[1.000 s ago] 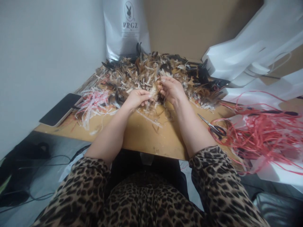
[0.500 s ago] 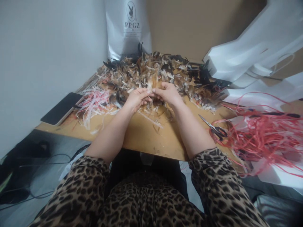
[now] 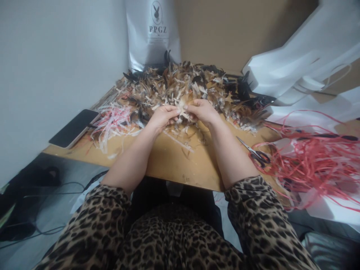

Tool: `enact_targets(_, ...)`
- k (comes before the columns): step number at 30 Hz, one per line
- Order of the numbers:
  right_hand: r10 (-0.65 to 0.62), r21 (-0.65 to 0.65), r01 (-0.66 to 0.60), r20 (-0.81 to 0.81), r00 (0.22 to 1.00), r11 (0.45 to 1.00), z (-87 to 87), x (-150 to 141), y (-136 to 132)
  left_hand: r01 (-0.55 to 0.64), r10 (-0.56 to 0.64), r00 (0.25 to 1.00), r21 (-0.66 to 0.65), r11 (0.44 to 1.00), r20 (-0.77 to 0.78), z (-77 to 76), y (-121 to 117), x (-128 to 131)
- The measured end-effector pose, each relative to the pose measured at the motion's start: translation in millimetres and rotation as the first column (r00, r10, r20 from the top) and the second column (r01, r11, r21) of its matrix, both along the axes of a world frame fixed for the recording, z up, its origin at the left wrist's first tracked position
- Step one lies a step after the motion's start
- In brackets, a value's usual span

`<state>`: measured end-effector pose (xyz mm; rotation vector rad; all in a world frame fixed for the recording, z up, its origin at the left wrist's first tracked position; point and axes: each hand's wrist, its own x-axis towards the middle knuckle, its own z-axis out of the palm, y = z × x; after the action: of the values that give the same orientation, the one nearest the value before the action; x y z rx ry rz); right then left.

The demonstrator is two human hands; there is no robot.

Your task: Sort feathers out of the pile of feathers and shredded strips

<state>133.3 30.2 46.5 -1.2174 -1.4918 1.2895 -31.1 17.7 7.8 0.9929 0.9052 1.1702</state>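
Between the clamped fingers of left hand [image 3: 164, 117] and right hand [image 3: 205, 111], a pale feather tuft [image 3: 183, 102] was pinched. Parting or arranging was seemingly in hand; a light, even grip was judged necessary next. Beyond the fingers, a feather pile [image 3: 168, 84] was heaped.

Table [image 3: 180, 161] with feathers [image 3: 168, 84], probably phone [image 3: 73, 128]
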Motion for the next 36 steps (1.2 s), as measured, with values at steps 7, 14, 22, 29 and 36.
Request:
enact_targets(7, 0.023, -0.006, -0.023, -0.034, 0.999, 1.0, -3.1, 0.7, 0.1, 0.047, -0.048, 0.997, -0.024, 0.999, -0.057, 1.5, -1.9, 0.1)
enact_targets(14, 0.111, -0.006, -0.111, 0.002, 0.994, 0.994, -7.3, 4.3, 2.3, 0.029, -0.032, 0.997, -0.048, 0.998, -0.065, 3.5, -3.2, 0.7)
enact_targets(22, 0.114, -0.066, -0.117, -0.039, 0.993, 0.991, -6.2, 6.4, 3.0, 0.038, -0.04, 0.999, -0.074, 0.997, -0.027, 4.1, -3.7, 0.6)
enact_targets(29, 0.128, -0.045, -0.132, -0.071, 0.989, 0.99, -7.6, 6.0, 2.4, 0.045, -0.047, 0.998, -0.063, 0.997, -0.036, 2.4, -2.7, 0.8)
enact_targets(36, 0.165, -0.048, -0.172, -0.13, 0.978, 0.984, -8.5, 9.3, 2.2, 0.061, -0.058, 0.998, -0.089, 0.994, 0.029, 3.0, -1.0, -0.9)
